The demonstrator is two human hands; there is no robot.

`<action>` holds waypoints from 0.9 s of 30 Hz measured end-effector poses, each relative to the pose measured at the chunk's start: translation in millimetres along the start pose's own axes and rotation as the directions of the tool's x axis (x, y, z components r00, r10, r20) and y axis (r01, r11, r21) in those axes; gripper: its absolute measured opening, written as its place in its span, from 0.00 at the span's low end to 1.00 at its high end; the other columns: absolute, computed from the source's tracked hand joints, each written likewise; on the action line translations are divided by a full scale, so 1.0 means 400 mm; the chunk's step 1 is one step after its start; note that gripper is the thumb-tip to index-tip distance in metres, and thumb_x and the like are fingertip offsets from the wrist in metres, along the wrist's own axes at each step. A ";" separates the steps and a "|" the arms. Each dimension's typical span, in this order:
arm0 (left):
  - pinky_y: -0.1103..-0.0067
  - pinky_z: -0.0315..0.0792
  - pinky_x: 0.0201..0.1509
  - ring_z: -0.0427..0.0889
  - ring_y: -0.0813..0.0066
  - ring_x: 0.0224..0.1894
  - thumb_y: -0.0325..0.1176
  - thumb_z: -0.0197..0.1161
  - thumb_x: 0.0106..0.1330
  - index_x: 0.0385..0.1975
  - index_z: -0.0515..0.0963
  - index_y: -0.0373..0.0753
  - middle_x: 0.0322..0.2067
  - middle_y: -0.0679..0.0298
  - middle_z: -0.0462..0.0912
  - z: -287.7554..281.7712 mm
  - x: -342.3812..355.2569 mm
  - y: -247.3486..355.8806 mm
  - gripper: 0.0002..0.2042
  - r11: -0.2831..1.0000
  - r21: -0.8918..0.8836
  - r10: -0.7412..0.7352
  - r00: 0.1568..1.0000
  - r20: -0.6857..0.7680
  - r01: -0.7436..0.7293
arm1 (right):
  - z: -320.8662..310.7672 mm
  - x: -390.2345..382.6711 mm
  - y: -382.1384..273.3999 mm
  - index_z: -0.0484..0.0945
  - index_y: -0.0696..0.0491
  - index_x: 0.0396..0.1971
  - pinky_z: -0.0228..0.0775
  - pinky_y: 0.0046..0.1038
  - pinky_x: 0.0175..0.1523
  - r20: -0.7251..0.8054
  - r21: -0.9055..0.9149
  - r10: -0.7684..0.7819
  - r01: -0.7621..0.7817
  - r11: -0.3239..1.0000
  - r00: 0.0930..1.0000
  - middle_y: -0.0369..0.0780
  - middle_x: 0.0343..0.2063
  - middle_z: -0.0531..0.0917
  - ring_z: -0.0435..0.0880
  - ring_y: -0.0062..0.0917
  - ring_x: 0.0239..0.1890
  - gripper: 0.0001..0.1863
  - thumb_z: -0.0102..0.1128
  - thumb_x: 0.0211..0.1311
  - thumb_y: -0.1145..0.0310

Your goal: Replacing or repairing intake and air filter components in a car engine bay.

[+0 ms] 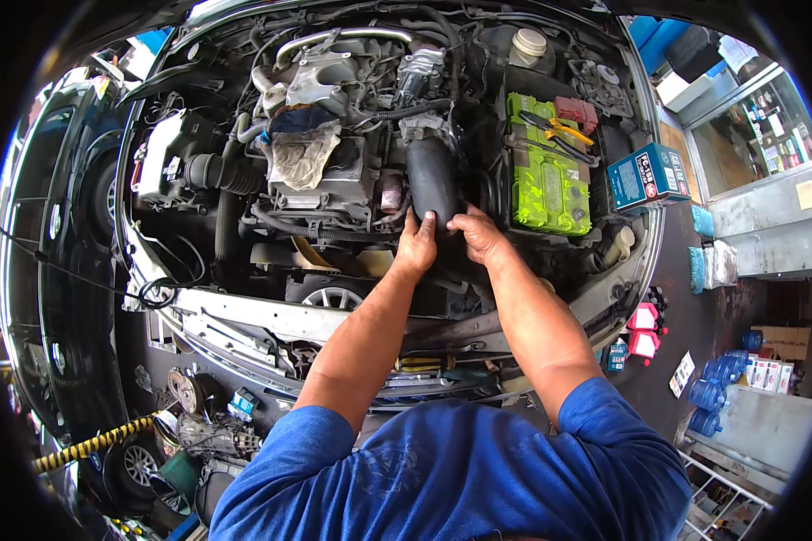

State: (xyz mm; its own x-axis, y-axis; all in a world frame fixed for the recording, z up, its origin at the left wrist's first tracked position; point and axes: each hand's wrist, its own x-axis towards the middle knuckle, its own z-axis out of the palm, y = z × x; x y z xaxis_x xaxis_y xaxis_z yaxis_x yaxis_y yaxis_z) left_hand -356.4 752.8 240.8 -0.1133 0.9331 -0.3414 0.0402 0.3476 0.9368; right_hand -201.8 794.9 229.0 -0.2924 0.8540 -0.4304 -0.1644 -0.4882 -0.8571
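Note:
A thick black rubber hose curves down through the middle of the engine bay, its upper end against the metal engine parts. My left hand grips its near end from the left, thumb on top and fingers mostly hidden below. From the right, my right hand holds the same end, its thumb close to the rubber and its other fingers curled. Just left of the hose sits a small reddish-brown canister. What lies beneath the hose's near end is dark and hidden by my hands.
Right of my hands is a bright green car battery with yellow-handled pliers on top. A teal box rests on the right fender. Rags lie on the engine. Screwdrivers lie along the front edge. A dark car stands left.

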 end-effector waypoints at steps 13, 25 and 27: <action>0.71 0.65 0.65 0.73 0.60 0.61 0.33 0.72 0.59 0.67 0.53 0.27 0.57 0.47 0.74 0.014 -0.066 0.024 0.41 0.974 0.191 0.138 0.987 -0.081 -0.120 | 0.044 0.011 -0.015 0.79 0.53 0.36 0.69 0.32 0.53 -0.172 0.330 0.024 0.035 0.943 0.985 0.39 0.39 0.81 0.78 0.27 0.44 0.11 0.61 0.58 0.62; 0.65 0.70 0.59 0.78 0.42 0.55 0.49 0.48 0.73 0.54 0.75 0.29 0.48 0.39 0.80 -0.014 0.029 0.174 0.27 0.991 0.115 -0.042 0.961 -0.274 0.076 | 0.101 0.002 -0.069 0.76 0.64 0.52 0.71 0.26 0.54 -0.380 -0.244 -0.403 0.329 0.912 0.833 0.41 0.42 0.83 0.80 0.25 0.43 0.21 0.65 0.62 0.69; 0.64 0.68 0.61 0.76 0.43 0.57 0.49 0.47 0.73 0.56 0.74 0.29 0.51 0.39 0.78 -0.003 0.040 0.192 0.26 0.988 0.084 -0.096 0.937 -0.336 0.131 | 0.110 0.015 -0.078 0.78 0.64 0.49 0.71 0.26 0.54 -0.432 -0.493 -0.508 0.277 0.825 0.745 0.43 0.42 0.84 0.81 0.26 0.45 0.19 0.66 0.61 0.68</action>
State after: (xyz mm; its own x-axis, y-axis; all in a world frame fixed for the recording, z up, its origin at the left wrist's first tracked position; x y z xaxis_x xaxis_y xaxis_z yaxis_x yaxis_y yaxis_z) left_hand -356.5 794.4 307.2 -0.4433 0.8100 -0.3839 0.1082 0.4735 0.8741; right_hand -239.6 807.2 265.8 0.2729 0.9620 -0.0073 0.2476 -0.0776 -0.9657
